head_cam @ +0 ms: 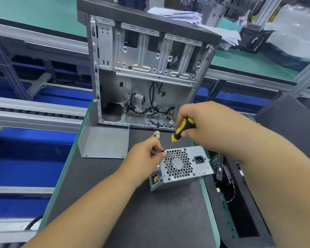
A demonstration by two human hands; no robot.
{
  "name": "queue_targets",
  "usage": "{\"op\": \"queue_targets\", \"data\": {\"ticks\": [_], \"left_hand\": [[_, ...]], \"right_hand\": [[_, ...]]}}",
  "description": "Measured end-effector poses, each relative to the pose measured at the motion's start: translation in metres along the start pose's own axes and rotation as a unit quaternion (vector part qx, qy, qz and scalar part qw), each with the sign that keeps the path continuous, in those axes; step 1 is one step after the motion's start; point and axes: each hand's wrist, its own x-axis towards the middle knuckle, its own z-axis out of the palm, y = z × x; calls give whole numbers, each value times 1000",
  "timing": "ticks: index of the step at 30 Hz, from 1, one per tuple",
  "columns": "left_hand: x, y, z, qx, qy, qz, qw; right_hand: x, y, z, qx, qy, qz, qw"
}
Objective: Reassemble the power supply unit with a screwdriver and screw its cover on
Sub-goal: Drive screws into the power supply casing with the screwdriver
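The grey power supply unit (182,165) lies tilted on the dark mat, its honeycomb fan grille and power socket facing up. My left hand (143,160) grips the unit's upper left corner, thumb at the grille's edge. My right hand (200,122) holds a yellow and black screwdriver (182,129), whose thin shaft slants down to that same corner. A bent grey metal cover (104,142) lies apart on the mat, left of the unit. A white cable connector (157,134) pokes out behind my left hand.
An open, mostly bare computer case (145,68) stands upright at the back of the dark mat (132,212). Circuit boards and wires (220,169) fill a gap right of the mat. A paper stack (195,17) lies behind the case. Conveyor rails (34,108) run on the left.
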Motion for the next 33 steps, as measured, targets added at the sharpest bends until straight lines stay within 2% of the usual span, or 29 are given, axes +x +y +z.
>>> {"op": "queue_targets", "data": {"ticks": [5, 7, 10, 12, 14, 17, 18, 20, 22, 23, 25, 27, 29, 31, 33], "left_hand": [[2, -1, -1, 4, -2, -7, 1000], [3, -2, -1, 1, 5, -17, 1000], [5, -1, -1, -1, 1, -17, 1000], [5, 0, 0, 6, -4, -13, 1000], [5, 0, 0, 1, -3, -14, 1000], [4, 0, -1, -10, -4, -17, 1000], [4, -1, 0, -7, -4, -18, 1000], [4, -1, 0, -15, -1, -19, 1000], [4, -1, 0, -21, 0, -15, 1000], [4, -1, 0, -22, -1, -14, 1000], [3, -2, 1, -32, -4, -15, 999], [1, -2, 1, -36, -9, -12, 999], [0, -1, 1, -30, -11, -8, 999], [1, 0, 0, -28, -12, -8, 999], [1, 0, 0, -23, -12, -9, 1000]], "right_hand": [[13, -12, 16, -179, 59, 102, 977], [10, -10, 21, -157, 72, 108, 979], [3, -6, 21, 23, 49, 44, 998], [2, -7, 16, 86, 49, -1, 995], [6, -8, 15, 33, 72, -1, 997], [12, -10, 19, -122, 98, 85, 984], [13, -11, 21, -140, 106, 96, 980], [10, -12, 23, -74, 102, 69, 990], [4, -14, 18, 47, 63, 19, 997], [2, -14, 13, 67, 45, -3, 997], [4, -12, 11, 31, 52, -6, 998], [9, -12, 17, -59, 88, 68, 992], [13, -11, 22, -146, 91, 139, 975], [12, -9, 24, -114, 79, 130, 982], [4, -5, 16, 18, 40, 74, 996]]}}
